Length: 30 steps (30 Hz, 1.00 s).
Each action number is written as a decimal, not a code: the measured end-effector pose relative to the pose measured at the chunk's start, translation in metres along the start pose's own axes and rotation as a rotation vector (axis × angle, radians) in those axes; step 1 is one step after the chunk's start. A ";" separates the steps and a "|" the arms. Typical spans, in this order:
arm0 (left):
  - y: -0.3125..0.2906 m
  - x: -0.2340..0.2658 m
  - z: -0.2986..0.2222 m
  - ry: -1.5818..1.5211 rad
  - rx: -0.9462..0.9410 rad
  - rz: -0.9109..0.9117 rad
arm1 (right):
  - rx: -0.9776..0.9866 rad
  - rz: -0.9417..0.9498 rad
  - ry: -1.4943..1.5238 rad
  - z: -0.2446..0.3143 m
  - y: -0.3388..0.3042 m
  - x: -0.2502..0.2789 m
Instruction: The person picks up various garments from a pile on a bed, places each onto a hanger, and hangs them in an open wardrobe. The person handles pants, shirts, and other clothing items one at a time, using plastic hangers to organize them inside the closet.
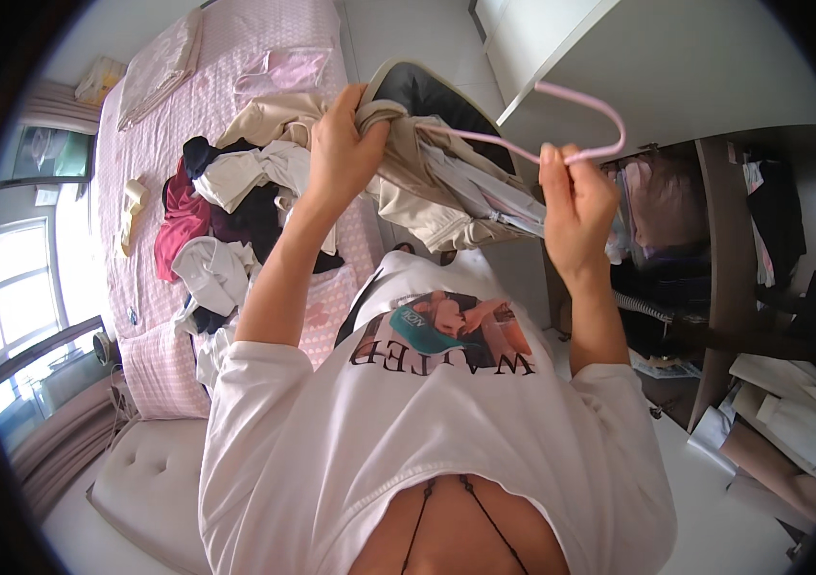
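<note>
My left hand (345, 149) is closed on the bunched cloth of a beige garment (406, 165) in front of me. My right hand (578, 206) grips a pink clothes hanger (604, 101) close to its curved hook. One arm of the hanger runs leftward into the cloth near my left hand. Pale grey and white folds (484, 187) hang between my hands, and cream cloth with a gathered edge (417, 218) shows below them. How these layers join is hidden. Just beyond stands a black-lined thing with a beige rim (436, 81), partly covered.
On the left, a bed with a pink quilt (269, 29) bears a heap of white, red and dark clothes (226, 206). At the right stands an open wardrobe (714, 287) with stacked and hanging clothes. A pale door panel (676, 57) reaches in at the upper right.
</note>
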<state>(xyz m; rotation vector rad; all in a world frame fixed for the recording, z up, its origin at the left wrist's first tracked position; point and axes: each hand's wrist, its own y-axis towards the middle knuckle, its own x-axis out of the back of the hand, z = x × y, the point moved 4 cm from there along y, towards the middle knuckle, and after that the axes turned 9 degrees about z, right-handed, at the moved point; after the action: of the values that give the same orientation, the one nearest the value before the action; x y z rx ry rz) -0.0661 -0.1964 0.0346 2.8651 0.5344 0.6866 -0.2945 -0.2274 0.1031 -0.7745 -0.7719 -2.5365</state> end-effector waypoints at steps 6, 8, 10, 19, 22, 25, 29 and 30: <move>0.011 -0.007 0.000 0.021 -0.096 -0.063 | -0.164 0.040 0.286 -0.019 0.031 -0.005; 0.007 -0.010 -0.004 0.222 -0.280 -0.329 | -0.229 0.112 0.325 -0.011 0.045 -0.005; -0.005 -0.023 -0.016 0.249 -0.422 -0.343 | -0.252 0.143 0.341 -0.007 0.059 -0.005; -0.042 -0.117 -0.011 0.689 -0.745 0.170 | -0.124 0.127 0.416 0.023 0.107 -0.023; -0.030 -0.116 -0.008 0.849 -0.714 0.184 | -0.124 0.140 0.451 0.024 0.117 -0.028; -0.026 -0.119 0.003 0.935 -0.669 0.354 | -0.104 0.123 0.531 0.022 0.129 -0.037; -0.041 -0.107 -0.011 0.669 -0.796 0.377 | -0.114 0.102 0.573 0.020 0.143 -0.048; -0.046 -0.104 -0.015 0.620 -0.734 0.429 | -0.135 0.094 0.591 0.018 0.146 -0.053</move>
<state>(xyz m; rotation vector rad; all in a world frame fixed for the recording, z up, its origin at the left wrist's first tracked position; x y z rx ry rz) -0.1733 -0.1916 -0.0048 2.0412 -0.2646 1.4810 -0.1745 -0.3201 0.1414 -0.0674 -0.3594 -2.5417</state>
